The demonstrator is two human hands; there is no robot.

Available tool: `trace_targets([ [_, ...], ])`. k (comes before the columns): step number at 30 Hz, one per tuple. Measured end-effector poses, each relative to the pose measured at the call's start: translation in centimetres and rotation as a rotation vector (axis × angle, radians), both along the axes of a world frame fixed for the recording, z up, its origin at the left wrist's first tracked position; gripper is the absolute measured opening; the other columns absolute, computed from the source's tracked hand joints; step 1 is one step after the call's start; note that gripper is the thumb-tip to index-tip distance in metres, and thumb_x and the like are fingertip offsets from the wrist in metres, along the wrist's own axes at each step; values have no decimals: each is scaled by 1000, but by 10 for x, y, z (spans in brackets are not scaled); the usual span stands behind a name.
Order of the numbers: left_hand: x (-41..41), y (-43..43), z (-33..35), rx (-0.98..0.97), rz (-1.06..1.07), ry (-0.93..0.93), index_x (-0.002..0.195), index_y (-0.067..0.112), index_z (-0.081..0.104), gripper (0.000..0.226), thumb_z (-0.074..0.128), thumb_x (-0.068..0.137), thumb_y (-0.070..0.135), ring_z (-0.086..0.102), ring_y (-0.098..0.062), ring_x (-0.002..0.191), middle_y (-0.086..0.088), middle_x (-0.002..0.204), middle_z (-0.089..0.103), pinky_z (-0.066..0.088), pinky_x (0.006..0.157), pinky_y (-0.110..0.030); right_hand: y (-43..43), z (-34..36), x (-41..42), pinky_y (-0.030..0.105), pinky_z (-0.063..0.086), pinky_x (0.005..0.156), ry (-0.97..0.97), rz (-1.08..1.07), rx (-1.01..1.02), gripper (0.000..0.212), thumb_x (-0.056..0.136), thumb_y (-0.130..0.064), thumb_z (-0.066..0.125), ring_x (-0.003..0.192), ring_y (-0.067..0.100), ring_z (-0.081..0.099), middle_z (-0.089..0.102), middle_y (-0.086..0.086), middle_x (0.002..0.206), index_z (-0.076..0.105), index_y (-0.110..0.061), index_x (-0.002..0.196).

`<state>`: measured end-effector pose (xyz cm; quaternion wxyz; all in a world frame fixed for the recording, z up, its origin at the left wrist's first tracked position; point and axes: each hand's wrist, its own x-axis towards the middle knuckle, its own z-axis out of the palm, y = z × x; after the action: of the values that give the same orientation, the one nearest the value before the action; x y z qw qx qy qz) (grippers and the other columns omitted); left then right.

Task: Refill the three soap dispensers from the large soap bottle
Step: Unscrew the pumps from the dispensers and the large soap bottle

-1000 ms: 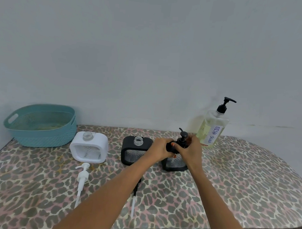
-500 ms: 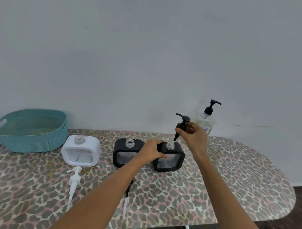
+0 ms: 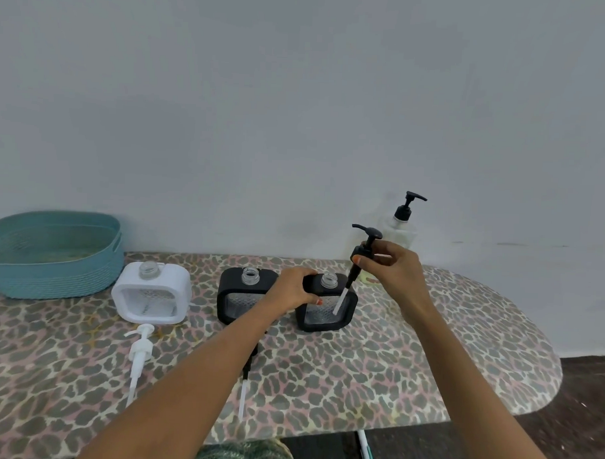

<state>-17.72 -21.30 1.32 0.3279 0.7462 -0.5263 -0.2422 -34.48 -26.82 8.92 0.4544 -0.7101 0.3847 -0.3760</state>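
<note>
The right hand [image 3: 392, 266] is pinching the black pump [image 3: 372, 236], lifted clear above the rightmost black dispenser [image 3: 321, 327]. The left hand [image 3: 294, 291] is gripping that dispenser on the bench [image 3: 427, 354]. The large soap bottle [image 3: 402, 227] is standing far right.

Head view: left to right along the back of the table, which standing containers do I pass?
Teal basket → white dispenser → first black dispenser → second black dispenser, gripped by the left hand → large soap bottle. The black pump in the right hand overlaps the second black dispenser, so it is left out.
</note>
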Motion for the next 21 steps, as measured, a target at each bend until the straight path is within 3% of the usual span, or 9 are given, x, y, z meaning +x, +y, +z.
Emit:
trace_targets([
  [4, 1, -1, -1, -7, -1, -10, 123, 9, 56, 59, 79, 69, 17, 57, -24, 110, -10, 120, 62, 44, 94, -30, 4, -25, -3, 13, 44, 63, 120, 29, 94, 36, 74, -15, 75, 88, 17, 62, 66, 8, 97, 64, -6, 107],
  [9, 2, -3, -2, -14, 0, -19, 124, 7, 55, 60, 78, 70, 17, 57, -25, 112, -11, 121, 61, 44, 94, -31, 9, -57, -7, 5, 42, 52, 320, 142, 191, 12, 76, -9, 72, 70, 8, 56, 62, 2, 80, 66, -9, 86],
  [17, 2, -3, -4, -22, 14, 4, 126, 7, 52, 61, 77, 71, 14, 56, -23, 114, -10, 124, 60, 38, 89, -21, 3, -113, -3, 26, 49, 70, 489, 166, 437, 16, 75, -10, 72, 73, 18, 59, 64, 11, 78, 68, 0, 86],
  [19, 2, -3, -4, -25, 13, 5, 127, 7, 52, 61, 77, 71, 14, 55, -23, 115, -10, 125, 60, 39, 91, -22, 3, -123, -1, 21, 44, 59, 556, 158, 466, 22, 75, -12, 73, 63, 14, 56, 64, 11, 74, 68, 3, 90],
  [21, 2, -4, -4, -23, 17, 4, 127, 8, 51, 62, 77, 71, 14, 55, -23, 116, -10, 126, 59, 39, 93, -23, 4, -131, 0, 13, 37, 46, 583, 140, 481, 18, 75, -13, 74, 46, 5, 51, 62, 1, 53, 69, 1, 86],
])
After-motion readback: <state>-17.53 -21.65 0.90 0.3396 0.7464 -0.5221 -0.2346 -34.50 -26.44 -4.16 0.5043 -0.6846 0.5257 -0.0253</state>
